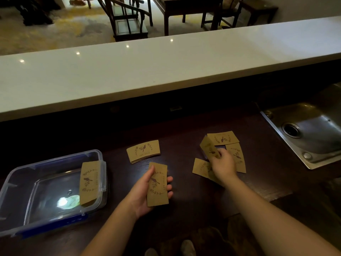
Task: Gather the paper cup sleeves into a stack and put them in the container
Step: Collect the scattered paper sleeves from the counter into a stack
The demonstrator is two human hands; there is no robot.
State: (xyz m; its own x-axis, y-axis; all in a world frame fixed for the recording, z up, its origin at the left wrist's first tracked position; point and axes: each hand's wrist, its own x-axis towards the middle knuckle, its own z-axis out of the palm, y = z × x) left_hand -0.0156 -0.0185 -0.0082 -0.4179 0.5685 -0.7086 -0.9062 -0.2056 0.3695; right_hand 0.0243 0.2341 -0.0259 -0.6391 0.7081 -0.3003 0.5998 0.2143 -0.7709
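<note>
The dark bench carries a clear container at the left, one sleeve leaning inside it. A small stack lies mid-bench, with loose sleeves scattered near the sink. The left hand grasps a sleeve bundle; the right hand pinches one lifted sleeve. Judged risk: the thin bundle may fan apart or slip as more sleeves join it.

Perhaps café bar: counter; sink
</note>
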